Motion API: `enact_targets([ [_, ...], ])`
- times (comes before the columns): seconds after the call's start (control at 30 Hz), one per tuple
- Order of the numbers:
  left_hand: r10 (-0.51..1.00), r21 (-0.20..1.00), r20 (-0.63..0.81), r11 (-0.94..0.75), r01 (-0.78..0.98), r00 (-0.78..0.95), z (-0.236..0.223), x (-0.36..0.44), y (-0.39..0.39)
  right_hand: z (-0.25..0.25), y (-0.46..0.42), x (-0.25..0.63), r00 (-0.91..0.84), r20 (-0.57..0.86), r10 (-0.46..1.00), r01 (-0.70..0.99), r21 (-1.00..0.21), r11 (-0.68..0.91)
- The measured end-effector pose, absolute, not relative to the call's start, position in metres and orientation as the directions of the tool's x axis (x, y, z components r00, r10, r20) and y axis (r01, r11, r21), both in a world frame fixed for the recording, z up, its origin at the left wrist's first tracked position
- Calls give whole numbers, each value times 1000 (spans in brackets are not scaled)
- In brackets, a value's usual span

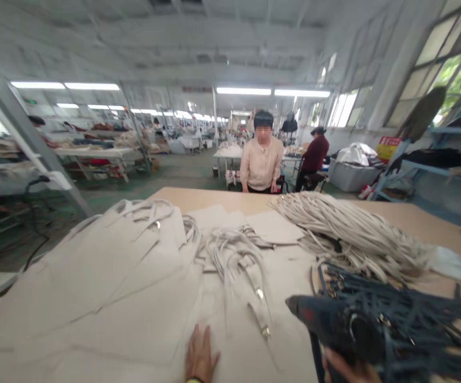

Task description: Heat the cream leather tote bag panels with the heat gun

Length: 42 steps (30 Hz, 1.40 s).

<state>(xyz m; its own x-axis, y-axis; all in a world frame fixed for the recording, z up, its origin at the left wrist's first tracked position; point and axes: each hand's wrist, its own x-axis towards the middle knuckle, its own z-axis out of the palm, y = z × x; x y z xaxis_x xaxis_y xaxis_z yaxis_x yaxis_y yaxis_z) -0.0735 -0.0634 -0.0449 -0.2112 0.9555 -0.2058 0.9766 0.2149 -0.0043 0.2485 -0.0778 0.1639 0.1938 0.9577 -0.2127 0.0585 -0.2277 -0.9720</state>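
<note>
My left hand [200, 354] lies on a cream fabric panel [250, 340], fingers stretched out and holding nothing. My right hand [348, 367], partly cut off by the lower edge, grips a dark pistol-shaped power tool [334, 322] with a tapered nose pointing left. Whether it is a drill or a heat gun I cannot make out. Ahead of my left hand, cream straps with metal fittings [240, 258] rest on the panel. To its left spreads a large pile of cream bag panels [106, 287] with looped handles.
A long bundle of cream straps [345, 229] lies at the right of the tan table [214, 196]. Dark blue straps [421, 319] with metal fittings are heaped nearer, behind the tool. A person [261, 157] stands across the table; another person [315, 154] is farther right.
</note>
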Motion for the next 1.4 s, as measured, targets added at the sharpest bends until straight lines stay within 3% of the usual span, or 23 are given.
enact_targets([
  [0.1, 980, 101, -199, 45, 994, -24, -30, -70, -113, 158, -109, 254, 183, -331, 926, 67, -935, -347],
  [0.23, 961, 167, -273, 10, 986, 36, -26, -71, -133, 155, -116, 243, 185, -403, 896, 9, -911, -411],
  [0.4, 958, 196, -281, 5, 981, 51, -21, -74, -132, 154, -104, 216, 241, -341, 909, 39, -932, -360],
  [0.53, 955, 295, -263, -54, 954, 135, -18, -84, -150, 159, -95, 200, 177, -388, 904, 21, -917, -398],
  [0.67, 907, 337, -348, -116, 934, 238, -15, -98, -168, 163, -89, 183, 156, -448, 880, 19, -889, -457],
  [0.8, 847, 358, -433, -151, 921, 307, -12, -112, -173, 164, -89, 172, 202, -376, 904, 78, -914, -397],
  [1.03, 825, 503, -474, -34, 864, 308, -15, -124, -180, 175, -123, 149, 70, -419, 905, 101, -900, -424],
  [1.2, 835, 543, -452, -24, 840, 315, -17, -124, -188, 166, -130, 122, 78, -401, 913, 143, -901, -408],
  [1.4, 884, 602, -381, 15, 799, 270, -17, -139, -205, 159, -126, 81, -145, -435, 889, 49, -900, -433],
])
